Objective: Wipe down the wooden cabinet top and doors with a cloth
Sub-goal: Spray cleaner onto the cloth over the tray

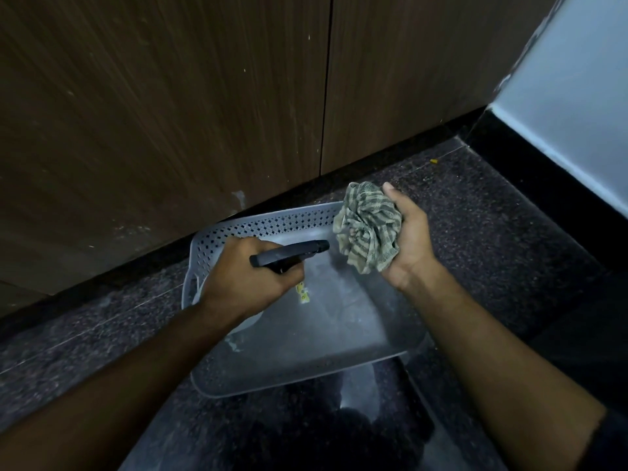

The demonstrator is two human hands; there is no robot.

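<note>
Two dark brown wooden cabinet doors (163, 107) fill the upper part of the view, with a thin vertical gap between them. My right hand (409, 243) holds a crumpled striped grey-green cloth (368, 226), palm turned up, just above the far right corner of a grey tray. My left hand (251, 275) grips a spray bottle by its black trigger head (292, 254), whose nozzle points right toward the cloth. The bottle's body is mostly hidden under my hand; a bit of yellow label shows below it.
A grey plastic tray (272, 222) with a perforated rim lies on the dark speckled stone floor (475, 212) in front of the cabinet's black plinth. A pale blue wall (571, 107) with a black skirting stands at the right. White smudges mark the lower door.
</note>
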